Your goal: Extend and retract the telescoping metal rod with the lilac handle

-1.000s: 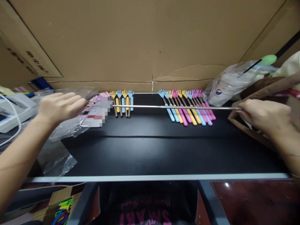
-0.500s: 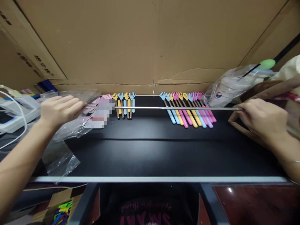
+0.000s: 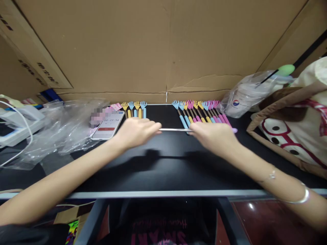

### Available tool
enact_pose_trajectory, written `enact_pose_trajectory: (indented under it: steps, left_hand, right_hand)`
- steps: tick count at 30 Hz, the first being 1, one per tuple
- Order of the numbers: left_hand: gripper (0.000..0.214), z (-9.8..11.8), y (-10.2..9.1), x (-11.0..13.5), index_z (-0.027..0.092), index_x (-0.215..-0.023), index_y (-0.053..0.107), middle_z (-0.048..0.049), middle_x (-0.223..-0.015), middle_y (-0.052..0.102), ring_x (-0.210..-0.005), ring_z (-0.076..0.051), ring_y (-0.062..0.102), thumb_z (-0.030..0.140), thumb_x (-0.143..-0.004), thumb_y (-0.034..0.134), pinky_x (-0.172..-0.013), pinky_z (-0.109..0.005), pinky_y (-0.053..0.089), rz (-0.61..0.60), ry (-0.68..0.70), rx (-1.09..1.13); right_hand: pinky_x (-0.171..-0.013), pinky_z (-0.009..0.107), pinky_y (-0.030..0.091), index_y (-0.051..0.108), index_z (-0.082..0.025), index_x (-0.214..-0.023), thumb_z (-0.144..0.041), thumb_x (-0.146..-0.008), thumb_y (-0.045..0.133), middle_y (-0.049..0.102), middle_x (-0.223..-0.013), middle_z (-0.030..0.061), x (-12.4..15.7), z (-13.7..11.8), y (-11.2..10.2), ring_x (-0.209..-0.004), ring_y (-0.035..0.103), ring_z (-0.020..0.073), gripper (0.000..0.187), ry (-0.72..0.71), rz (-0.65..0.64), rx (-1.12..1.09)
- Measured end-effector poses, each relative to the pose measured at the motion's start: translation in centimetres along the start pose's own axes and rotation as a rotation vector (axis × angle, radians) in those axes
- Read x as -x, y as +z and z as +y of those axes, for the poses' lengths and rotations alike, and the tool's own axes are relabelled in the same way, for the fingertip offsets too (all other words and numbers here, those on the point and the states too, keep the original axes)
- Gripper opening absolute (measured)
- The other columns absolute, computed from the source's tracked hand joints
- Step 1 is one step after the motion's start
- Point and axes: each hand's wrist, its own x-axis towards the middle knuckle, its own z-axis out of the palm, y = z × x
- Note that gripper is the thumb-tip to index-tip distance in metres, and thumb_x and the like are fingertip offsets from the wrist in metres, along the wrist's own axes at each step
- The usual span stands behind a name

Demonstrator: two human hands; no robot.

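Observation:
My left hand (image 3: 136, 132) and my right hand (image 3: 211, 134) are close together over the middle of the black table (image 3: 163, 170). Both grip a thin telescopic metal rod (image 3: 175, 129), now pushed short, with only a short bare stretch showing between them. A pink handle tip (image 3: 234, 130) sticks out past my right hand. Behind my left hand lies a small row of hand-shaped back scratchers (image 3: 135, 108) in yellow and blue. Behind my right hand lies a larger row of scratchers (image 3: 198, 110) in blue, yellow and pink.
A phone (image 3: 108, 125) showing a timer lies left of the rows, beside crumpled clear plastic bags (image 3: 58, 126). A plastic bag (image 3: 244, 95) and a cream tote bag (image 3: 293, 126) stand at the right. Cardboard sheets (image 3: 163, 47) wall the back.
Both hands have moved inward from the table's sides to its middle, and the long rod between them has collapsed to a short length.

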Motion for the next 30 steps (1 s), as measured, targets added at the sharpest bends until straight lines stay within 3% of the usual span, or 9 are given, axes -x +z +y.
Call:
enact_pose_trajectory:
  steps: [5, 12, 17, 23, 26, 30]
  left_hand:
    - [0.033, 2.5, -0.1, -2.4, 0.017, -0.069, 0.055, -0.0003, -0.053, 0.055, -0.048, -0.013, 0.050, 0.033, -0.093, 0.038, -0.043, -0.025, 0.017, 0.011, 0.016, 0.072]
    - [0.029, 1.5, -0.5, -1.5, 0.019, -0.073, 0.055, 0.0000, -0.058, 0.055, -0.055, -0.012, 0.054, 0.031, -0.093, 0.038, -0.044, -0.025, 0.021, -0.010, 0.039, 0.030]
    - [0.032, -2.9, -1.1, 1.3, 0.021, -0.072, 0.055, -0.0025, -0.065, 0.060, -0.063, -0.015, 0.054, 0.033, -0.093, 0.035, -0.048, -0.027, 0.025, -0.115, -0.029, -0.075]
    - [0.029, -9.6, -1.1, 8.2, 0.023, -0.070, 0.049, -0.0002, -0.064, 0.054, -0.063, -0.014, 0.042, 0.031, -0.092, 0.031, -0.050, -0.027, 0.022, -0.167, -0.190, -0.135]
    - [0.029, -10.8, -0.8, 10.3, 0.023, -0.069, 0.045, 0.0002, -0.063, 0.051, -0.064, -0.015, 0.039, 0.030, -0.092, 0.030, -0.050, -0.026, 0.022, -0.207, -0.194, -0.162]
    - [0.027, -11.2, -0.8, 11.0, 0.023, -0.071, 0.047, 0.0005, -0.065, 0.052, -0.065, -0.014, 0.039, 0.029, -0.092, 0.031, -0.050, -0.026, 0.023, -0.206, -0.195, -0.186]
  right_hand:
    - [-0.047, 0.026, 0.009, 0.054, -0.018, -0.078, -0.026, -0.092, 0.034, 0.056, -0.061, -0.0005, -1.4, -2.8, -0.3, -0.047, 0.045, 0.0088, 0.026, 0.000, 0.024, 0.004]
    - [-0.047, 0.026, 0.009, 0.054, -0.019, -0.075, -0.036, -0.094, 0.030, 0.055, -0.059, -0.0008, -0.7, -1.3, -0.3, -0.049, 0.046, 0.0091, 0.035, -0.036, 0.040, 0.012]
    - [-0.049, 0.026, 0.013, 0.055, -0.019, -0.074, -0.038, -0.092, 0.029, 0.057, -0.063, 0.0032, 1.4, 4.3, 0.1, -0.058, 0.049, 0.0118, 0.038, 0.050, -0.103, 0.084]
    - [-0.054, 0.026, 0.023, 0.052, -0.020, -0.072, -0.042, -0.086, 0.040, 0.061, -0.073, 0.0087, 7.1, 12.6, 1.4, -0.065, 0.049, 0.0159, 0.029, 0.281, -0.343, 0.174]
    - [-0.058, 0.028, 0.027, 0.052, -0.021, -0.076, -0.044, -0.083, 0.043, 0.061, -0.078, 0.0108, 8.9, 14.3, 1.8, -0.069, 0.049, 0.0170, 0.025, 0.259, -0.321, 0.195]
    - [-0.058, 0.028, 0.029, 0.054, -0.021, -0.075, -0.041, -0.077, 0.051, 0.061, -0.080, 0.0128, 9.2, 15.8, 2.4, -0.072, 0.051, 0.0179, 0.021, 0.333, -0.373, 0.158]
